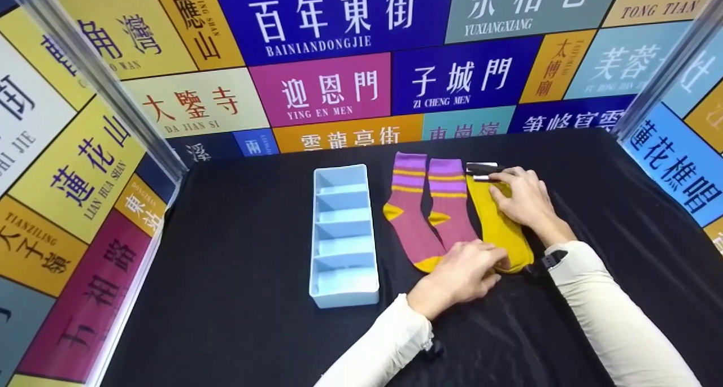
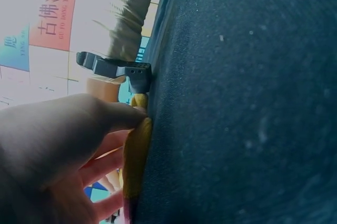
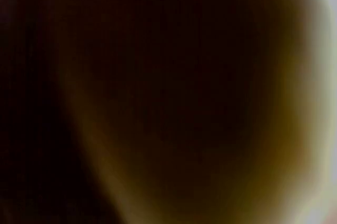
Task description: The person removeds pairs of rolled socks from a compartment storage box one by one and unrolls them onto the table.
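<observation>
A yellow sock lies at the right of the sock group, with a black-and-white striped band at its far end. At that end my right hand grips it, thumb and forefinger bent over the edge. Down at the near end my left hand holds the yellow fabric; in the left wrist view its thumb and fingers pinch the sock's edge. Two pink socks with purple-and-yellow striped cuffs lie to the left, and my left hand covers one toe. The right wrist view is dark and blurred.
A light blue tray with several compartments stands left of the socks. Black cloth covers the table. Behind it rises a wall of coloured sign panels, with clear upright panels at both sides.
</observation>
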`<act>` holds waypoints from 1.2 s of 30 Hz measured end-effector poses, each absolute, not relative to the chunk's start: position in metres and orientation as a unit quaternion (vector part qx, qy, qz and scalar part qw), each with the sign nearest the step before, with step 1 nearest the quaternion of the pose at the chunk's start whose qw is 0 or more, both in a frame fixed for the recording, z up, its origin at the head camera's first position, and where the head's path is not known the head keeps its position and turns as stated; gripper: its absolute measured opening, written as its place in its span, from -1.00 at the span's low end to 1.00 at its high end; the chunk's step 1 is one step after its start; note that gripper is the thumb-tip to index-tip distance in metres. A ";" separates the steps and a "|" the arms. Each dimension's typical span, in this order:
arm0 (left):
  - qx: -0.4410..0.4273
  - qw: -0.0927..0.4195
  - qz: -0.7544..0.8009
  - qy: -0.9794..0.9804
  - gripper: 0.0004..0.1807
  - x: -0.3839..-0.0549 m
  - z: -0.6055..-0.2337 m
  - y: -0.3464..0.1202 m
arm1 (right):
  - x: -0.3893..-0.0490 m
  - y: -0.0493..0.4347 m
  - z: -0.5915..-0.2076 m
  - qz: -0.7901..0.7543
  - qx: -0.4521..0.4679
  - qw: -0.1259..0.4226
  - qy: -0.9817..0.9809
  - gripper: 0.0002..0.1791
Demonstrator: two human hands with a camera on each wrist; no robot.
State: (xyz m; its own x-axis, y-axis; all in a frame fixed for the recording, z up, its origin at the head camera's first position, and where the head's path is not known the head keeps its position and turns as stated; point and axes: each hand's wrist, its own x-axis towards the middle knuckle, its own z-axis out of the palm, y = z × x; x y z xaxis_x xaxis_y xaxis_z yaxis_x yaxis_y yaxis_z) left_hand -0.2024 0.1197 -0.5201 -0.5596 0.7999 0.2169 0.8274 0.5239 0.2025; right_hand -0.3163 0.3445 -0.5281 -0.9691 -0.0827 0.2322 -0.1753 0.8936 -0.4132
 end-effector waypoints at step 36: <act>-0.412 0.088 -0.223 -0.879 -0.89 -0.206 -0.526 0.124 | -0.333 0.372 -0.521 0.320 -0.033 0.105 -0.941 -0.70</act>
